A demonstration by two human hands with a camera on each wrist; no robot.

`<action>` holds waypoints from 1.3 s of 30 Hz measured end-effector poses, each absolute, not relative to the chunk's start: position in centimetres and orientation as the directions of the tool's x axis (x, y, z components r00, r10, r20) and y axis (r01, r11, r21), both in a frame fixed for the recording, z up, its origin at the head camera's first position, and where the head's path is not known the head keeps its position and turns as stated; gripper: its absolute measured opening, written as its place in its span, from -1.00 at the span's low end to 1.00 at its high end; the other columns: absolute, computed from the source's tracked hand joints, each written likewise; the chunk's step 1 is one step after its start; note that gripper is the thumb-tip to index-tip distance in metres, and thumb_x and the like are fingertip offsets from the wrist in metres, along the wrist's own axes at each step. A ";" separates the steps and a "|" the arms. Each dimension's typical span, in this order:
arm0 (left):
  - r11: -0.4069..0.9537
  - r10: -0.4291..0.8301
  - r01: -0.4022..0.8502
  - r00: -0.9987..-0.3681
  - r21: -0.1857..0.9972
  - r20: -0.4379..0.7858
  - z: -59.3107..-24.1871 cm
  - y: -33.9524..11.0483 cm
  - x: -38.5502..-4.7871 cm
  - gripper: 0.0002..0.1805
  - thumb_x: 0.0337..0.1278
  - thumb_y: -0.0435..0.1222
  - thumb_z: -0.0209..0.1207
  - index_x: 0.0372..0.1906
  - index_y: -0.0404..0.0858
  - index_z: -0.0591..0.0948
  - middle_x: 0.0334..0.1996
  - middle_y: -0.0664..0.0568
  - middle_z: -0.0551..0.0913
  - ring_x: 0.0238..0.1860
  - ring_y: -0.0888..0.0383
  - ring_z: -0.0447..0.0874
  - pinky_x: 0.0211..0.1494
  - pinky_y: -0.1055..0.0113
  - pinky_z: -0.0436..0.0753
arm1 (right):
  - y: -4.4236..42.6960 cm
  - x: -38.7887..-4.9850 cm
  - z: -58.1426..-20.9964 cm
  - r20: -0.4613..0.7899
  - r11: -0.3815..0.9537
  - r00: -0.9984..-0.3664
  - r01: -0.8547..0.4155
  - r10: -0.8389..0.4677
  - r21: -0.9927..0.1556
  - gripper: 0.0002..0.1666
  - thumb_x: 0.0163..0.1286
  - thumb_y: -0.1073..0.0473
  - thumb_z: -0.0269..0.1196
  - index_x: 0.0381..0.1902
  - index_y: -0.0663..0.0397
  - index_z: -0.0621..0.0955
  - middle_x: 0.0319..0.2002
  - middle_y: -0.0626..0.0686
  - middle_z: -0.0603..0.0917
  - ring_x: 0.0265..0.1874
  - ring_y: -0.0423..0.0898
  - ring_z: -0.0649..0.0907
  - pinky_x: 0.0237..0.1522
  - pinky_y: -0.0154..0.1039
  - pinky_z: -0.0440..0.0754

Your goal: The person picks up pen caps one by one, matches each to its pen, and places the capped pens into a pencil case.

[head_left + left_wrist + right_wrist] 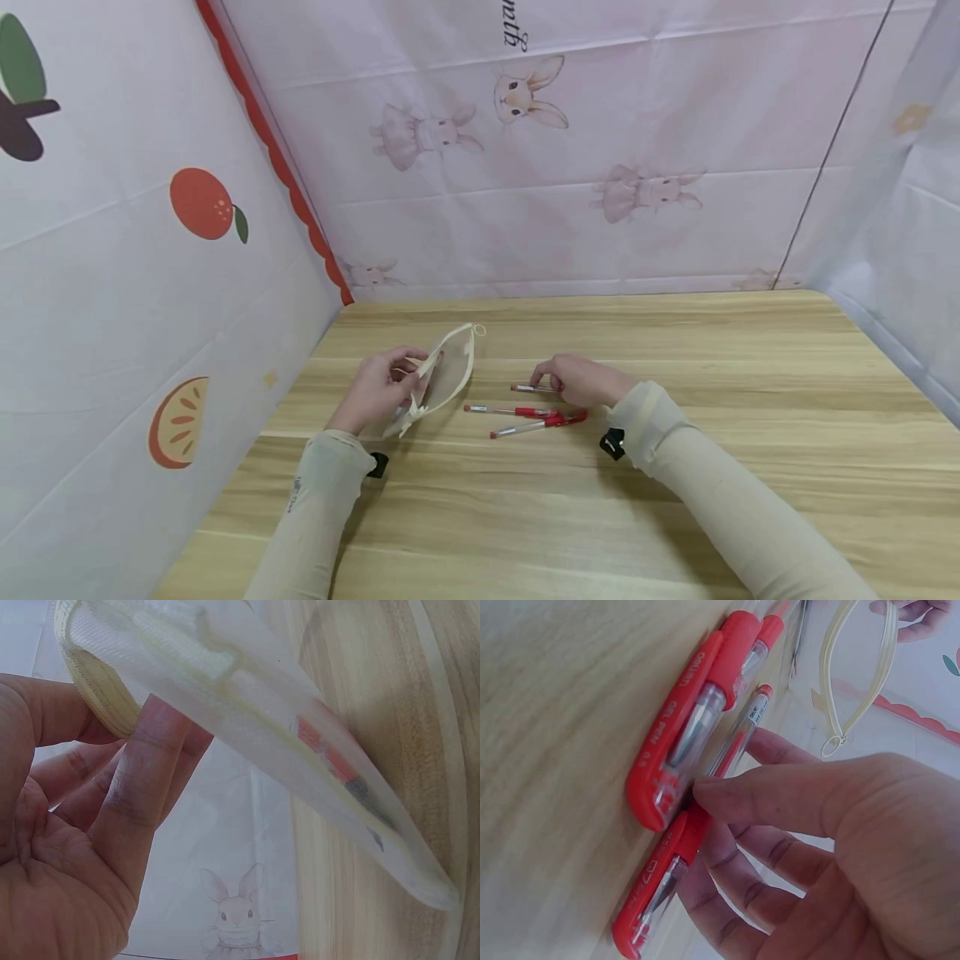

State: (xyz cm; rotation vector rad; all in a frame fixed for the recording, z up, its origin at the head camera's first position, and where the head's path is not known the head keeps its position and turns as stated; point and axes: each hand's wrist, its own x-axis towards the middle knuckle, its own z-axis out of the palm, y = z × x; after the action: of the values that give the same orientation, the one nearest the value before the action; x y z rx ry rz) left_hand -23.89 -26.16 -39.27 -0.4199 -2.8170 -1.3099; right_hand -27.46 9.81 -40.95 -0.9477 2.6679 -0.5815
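My left hand point(378, 390) pinches the edge of a pale, see-through zip pouch point(454, 371), whose mouth gapes toward the right. Inside the pouch, a red pen point(330, 754) shows blurred through its side in the left wrist view. On the table, my right hand point(591, 382) holds a red-capped gel pen point(697, 823) between thumb and fingers. Two more red gel pens lie just nearer than that hand, one gel pen point(495, 410) above another gel pen point(521, 429), their capped ends close together.
The wood-grain table point(570, 517) runs up to a rabbit-printed cloth point(555, 233) at the back. A fruit-printed cloth point(97, 333) hangs along the left side, and another pale cloth point(922, 250) at the right. Small black devices point(612, 443) sit at both wrists.
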 end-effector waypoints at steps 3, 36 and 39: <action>0.617 0.241 0.248 -0.963 0.747 0.121 -39.1 -26.2 -23.8 -0.60 0.47 -0.43 0.15 0.31 -0.22 0.65 -0.06 -0.23 0.79 -0.18 -0.03 0.81 -0.29 0.19 0.83 | 9.8 -27.4 -40.8 -0.101 0.722 -0.767 -0.539 -0.634 -0.435 -0.27 0.25 0.68 0.08 0.21 -0.02 0.73 -0.29 0.07 0.69 -0.30 -0.11 0.57 -0.09 -0.20 0.63; 0.612 0.247 0.253 -0.961 0.749 0.123 -39.1 -26.2 -23.7 -0.61 0.47 -0.44 0.16 0.31 -0.24 0.65 -0.07 -0.23 0.79 -0.18 -0.02 0.81 -0.27 0.15 0.84 | 11.0 -28.1 -41.1 -0.139 0.713 -0.830 -0.364 -0.540 -0.599 -0.38 0.47 0.46 0.18 0.46 0.17 0.48 -0.17 0.16 0.73 -0.31 -0.05 0.65 -0.28 -0.25 0.67; 0.614 0.244 0.248 -0.962 0.749 0.118 -39.1 -26.2 -23.7 -0.60 0.47 -0.44 0.16 0.31 -0.24 0.65 -0.07 -0.23 0.79 -0.18 -0.03 0.81 -0.26 0.14 0.84 | 11.0 -28.2 -41.0 -0.128 0.707 -0.830 -0.370 -0.543 -0.603 -0.38 0.48 0.43 0.20 0.47 0.19 0.47 -0.17 0.17 0.74 -0.32 -0.05 0.66 -0.27 -0.24 0.68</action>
State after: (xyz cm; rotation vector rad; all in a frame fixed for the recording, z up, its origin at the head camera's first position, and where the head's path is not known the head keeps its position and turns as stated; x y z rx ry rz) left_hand -23.69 -26.15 -39.06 -0.4296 -2.8188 -1.3092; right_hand -28.18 11.04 -41.05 -0.7189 2.6205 -0.8319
